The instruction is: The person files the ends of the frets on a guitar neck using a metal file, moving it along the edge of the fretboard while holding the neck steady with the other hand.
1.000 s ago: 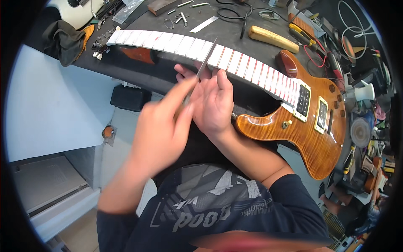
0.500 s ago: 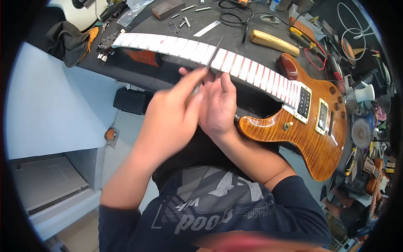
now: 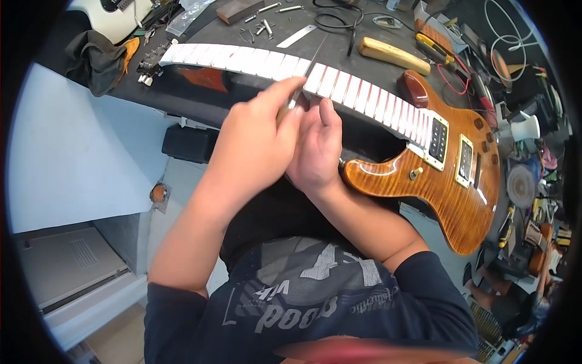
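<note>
An amber flame-topped electric guitar [image 3: 467, 218] lies across the bench, its body to the right. White tape strips cover its neck [image 3: 260, 60], leaving the frets showing between them. My left hand [image 3: 257, 139] is closed around a slim file [image 3: 315, 57], whose narrow blade crosses the taped fretboard near its middle. My right hand [image 3: 318, 145] is palm up under the neck, its thumb at the near edge. The neck and my left hand hide most of its fingers; it appears to hold the neck from below.
Behind the neck lie a steel ruler [image 3: 297, 36], a wooden-handled block [image 3: 394, 56], springs [image 3: 267, 27] and a black cable [image 3: 339, 27]. A dark cloth [image 3: 100, 64] is beside the headstock. Pliers [image 3: 436, 50] and other tools crowd the right. Another person sits at far right.
My left hand and the file have shifted slightly up and forward along the fret. The right hand stays under the neck. The whole view has shifted a little.
</note>
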Demonstrator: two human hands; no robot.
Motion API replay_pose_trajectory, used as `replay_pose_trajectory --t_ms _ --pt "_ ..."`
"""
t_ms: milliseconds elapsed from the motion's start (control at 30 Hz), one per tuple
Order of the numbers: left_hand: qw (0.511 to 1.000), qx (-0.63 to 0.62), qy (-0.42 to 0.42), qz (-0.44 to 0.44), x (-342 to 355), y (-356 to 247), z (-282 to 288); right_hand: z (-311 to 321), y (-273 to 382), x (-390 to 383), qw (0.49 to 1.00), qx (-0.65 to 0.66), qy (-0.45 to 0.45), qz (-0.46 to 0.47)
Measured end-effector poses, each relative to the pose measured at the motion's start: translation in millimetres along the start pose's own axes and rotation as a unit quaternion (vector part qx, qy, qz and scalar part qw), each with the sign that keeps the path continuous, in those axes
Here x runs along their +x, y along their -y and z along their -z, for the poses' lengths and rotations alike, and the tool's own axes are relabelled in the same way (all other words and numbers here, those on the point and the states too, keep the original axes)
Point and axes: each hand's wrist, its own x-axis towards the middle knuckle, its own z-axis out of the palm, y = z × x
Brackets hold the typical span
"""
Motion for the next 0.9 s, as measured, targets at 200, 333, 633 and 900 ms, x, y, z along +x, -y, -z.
replay_pose_trajectory --t_ms 200,333,633,900 --pt "0.999 0.012 0.036 -0.004 -92 6 17 9 1 1 0.999 0.006 -0.046 -0.003" --pt "0.999 0.033 0.017 0.006 -119 -1 32 7 -4 2 0.998 -0.029 -0.061 0.0" --pt "0.999 -0.012 0.037 0.001 -85 2 18 9 0 0 0.998 -0.049 -0.042 -0.01" --pt "0.994 0.077 -0.041 -0.069 14 5 -12 2 3 -1 0.996 -0.077 -0.033 -0.031"
